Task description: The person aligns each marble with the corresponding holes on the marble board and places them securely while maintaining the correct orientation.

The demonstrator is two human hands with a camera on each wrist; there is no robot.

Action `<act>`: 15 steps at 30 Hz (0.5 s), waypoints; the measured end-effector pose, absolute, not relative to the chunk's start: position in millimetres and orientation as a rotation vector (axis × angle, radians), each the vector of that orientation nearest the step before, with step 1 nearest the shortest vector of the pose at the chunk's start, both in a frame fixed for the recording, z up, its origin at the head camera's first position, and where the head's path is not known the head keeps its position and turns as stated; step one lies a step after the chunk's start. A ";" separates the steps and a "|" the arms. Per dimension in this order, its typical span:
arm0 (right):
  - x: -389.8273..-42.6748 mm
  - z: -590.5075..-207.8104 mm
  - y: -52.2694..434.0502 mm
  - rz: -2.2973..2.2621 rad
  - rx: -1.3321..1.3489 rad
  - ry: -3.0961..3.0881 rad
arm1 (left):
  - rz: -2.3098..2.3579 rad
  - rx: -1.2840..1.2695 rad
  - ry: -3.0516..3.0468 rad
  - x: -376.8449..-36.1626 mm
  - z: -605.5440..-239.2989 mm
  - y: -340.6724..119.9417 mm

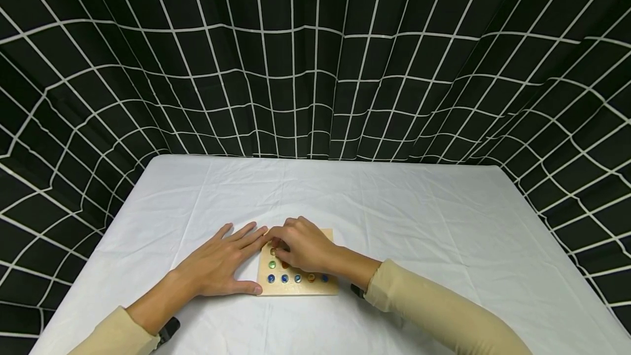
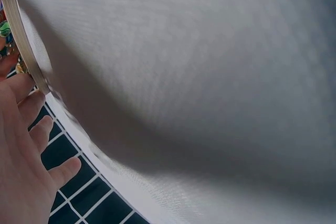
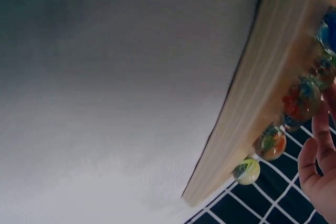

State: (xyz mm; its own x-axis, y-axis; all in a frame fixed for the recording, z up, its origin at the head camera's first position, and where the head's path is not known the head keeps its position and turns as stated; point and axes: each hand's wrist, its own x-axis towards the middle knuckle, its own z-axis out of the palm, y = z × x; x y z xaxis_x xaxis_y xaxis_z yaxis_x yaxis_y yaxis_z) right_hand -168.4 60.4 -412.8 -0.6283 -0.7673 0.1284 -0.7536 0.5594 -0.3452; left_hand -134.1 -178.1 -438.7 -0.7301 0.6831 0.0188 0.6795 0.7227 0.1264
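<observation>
A square wooden board [image 1: 300, 290] lies flat on the white cloth, with glass marbles set in rows on it. Along its near row sit several marbles, among them a blue marble [image 1: 271, 278] and an orange one [image 1: 311, 277]; a green marble [image 1: 273, 264] sits behind them at the left. My left hand [image 1: 222, 262] is spread flat, its thumb touching the board's near left corner and its index finger at the far left. Over the far left part, my right hand [image 1: 308, 246] pinches a marble, mostly hidden by the fingers, and covers the middle of the board.
White cloth [image 1: 419, 223] covers the table around the board. A black curtain with white grid lines [image 1: 315, 70] hangs behind and at both sides. A dark wrist strap [image 1: 169, 330] shows under the left sleeve.
</observation>
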 end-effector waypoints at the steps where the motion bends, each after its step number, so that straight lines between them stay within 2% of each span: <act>1: -168.2 -412.1 62.2 -0.583 -1.337 2.748 | 0.190 1.146 2.889 -134.4 -438.8 -178.1; 8: -170.2 -400.4 94.7 -0.691 -1.337 2.777 | 0.187 1.130 2.894 -135.3 -439.5 -178.6; 15: -178.1 -394.2 165.6 -0.644 -1.200 3.015 | 0.184 1.123 2.984 -143.5 -430.5 -184.0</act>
State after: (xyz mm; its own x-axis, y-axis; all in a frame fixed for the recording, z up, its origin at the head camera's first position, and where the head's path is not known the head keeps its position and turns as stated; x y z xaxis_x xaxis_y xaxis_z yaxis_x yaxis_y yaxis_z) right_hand -178.1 165.6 -394.2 -0.7249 -0.6243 0.2910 -0.6887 0.6635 -0.2923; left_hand -143.5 -184.0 -430.5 -0.7513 0.6538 0.0894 0.6599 0.7460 0.0895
